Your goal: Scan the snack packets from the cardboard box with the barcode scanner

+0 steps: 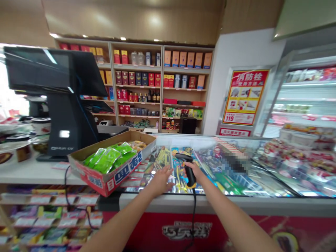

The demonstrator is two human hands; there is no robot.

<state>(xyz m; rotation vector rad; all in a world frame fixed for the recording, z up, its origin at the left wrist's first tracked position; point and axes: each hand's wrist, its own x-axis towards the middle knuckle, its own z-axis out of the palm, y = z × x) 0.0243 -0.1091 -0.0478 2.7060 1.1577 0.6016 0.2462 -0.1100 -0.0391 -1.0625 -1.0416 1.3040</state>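
My right hand [193,171] is wrapped around the grip of a black handheld barcode scanner [191,175] with yellow trim. Its head points left, and its cable hangs down over the front of the chest freezer [147,203]. To the left of the scanner, my left hand [162,180] is over the freezer's glass top, fingers spread, with nothing in it. Beneath the glass lie several packaged ice creams [181,180]. A cardboard box [105,187] holding green packets [103,159] stands to the left of my left hand.
A black point-of-sale terminal [60,115] stands on the white counter [15,175] at left. Shelves of boxes and bottles [139,78] line the back wall. At right are a fire hydrant poster [245,98] and a refrigerated display [307,91]. Snack racks [49,213] sit below the counter.
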